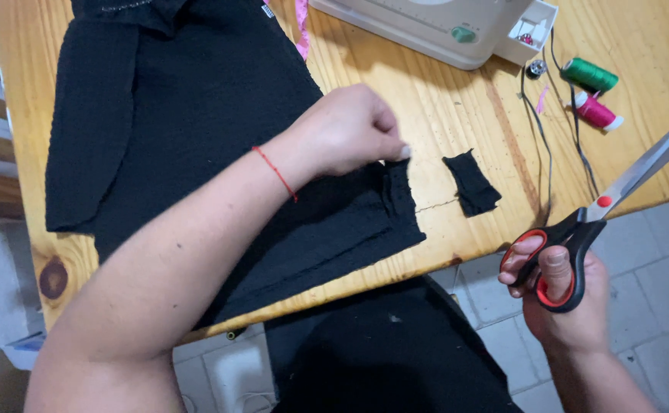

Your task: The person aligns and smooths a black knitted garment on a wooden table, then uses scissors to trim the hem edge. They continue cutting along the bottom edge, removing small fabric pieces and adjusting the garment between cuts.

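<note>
— Nearest the camera, what's the right hand (560, 298) doing?

— It's off the table's front edge, over the tiled floor, closed around a pair of scissors (610, 206). Thumb and fingers are through the black-and-red handle loops, and the blades point up and to the right, pressed together as far as I can see.

— Are the scissors touching any cloth?

— No. They sit well apart from the fabric, to the right of it.

— And the left hand (349, 130)?

— Farther in, over the wooden table (441, 115). The fingers are curled, with the fingertips pinching the right-hand edge of the black garment (196, 130). A red string bracelet (275, 172) sits at the wrist.

— Where does the garment lie?

— Spread flat across the left half of the table, its lower corner reaching the front edge. The pinched edge is bunched into small folds.

— Anything between the hands?

— A small black fabric scrap (470, 183), lying alone on the wood just right of the garment.

— Beyond that?

— A green thread spool (589, 74) and a pink thread spool (597, 111) near the right edge, and a white sewing machine (434, 27) at the far side.
</note>
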